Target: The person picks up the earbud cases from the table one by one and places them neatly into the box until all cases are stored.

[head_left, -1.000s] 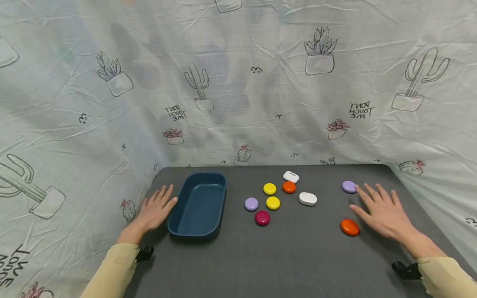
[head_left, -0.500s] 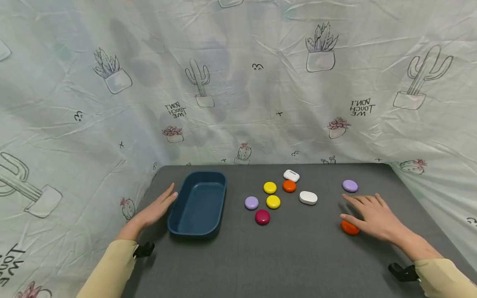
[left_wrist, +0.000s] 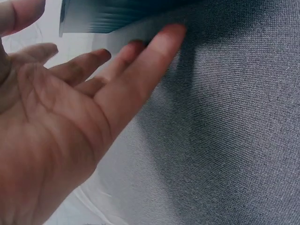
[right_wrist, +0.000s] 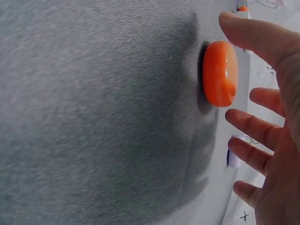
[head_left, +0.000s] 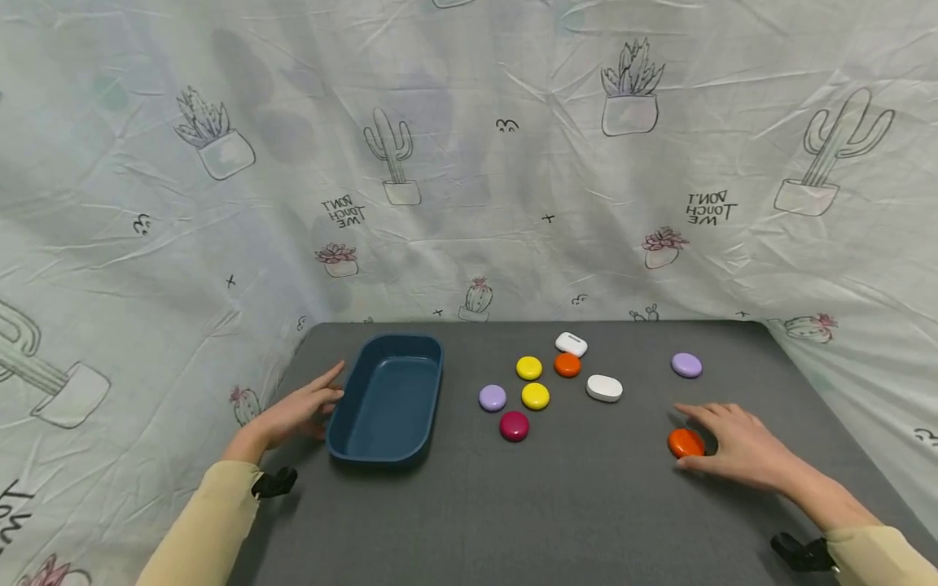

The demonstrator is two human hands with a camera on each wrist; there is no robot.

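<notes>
My right hand (head_left: pixel 743 448) arches around a glossy orange oval piece (head_left: pixel 685 443) on the grey table, thumb to one side and fingers to the other. The right wrist view shows a gap between the fingertips and the orange piece (right_wrist: pixel 219 74). My left hand (head_left: pixel 293 415) is at the left side of a dark blue rectangular tray (head_left: pixel 384 462), index finger extended and the others lightly bent. From the left wrist, the palm (left_wrist: pixel 51 126) shows with nothing in it, and the fingers reach below the tray's ribbed side (left_wrist: pixel 112 18).
Beyond the right hand lies a lilac piece (head_left: pixel 686 365). Mid-table sit two yellow pieces (head_left: pixel 529 368), another lilac one (head_left: pixel 493 398), a crimson one (head_left: pixel 515 426), a second orange one (head_left: pixel 567 365) and two white oblong ones (head_left: pixel 604 388). A cactus-print cloth (head_left: pixel 469 163) hangs behind.
The right hand has moved from beside the far lilac piece toward the near orange one, its fingers bending around it. The left hand has turned and its fingers have bent beside the tray.
</notes>
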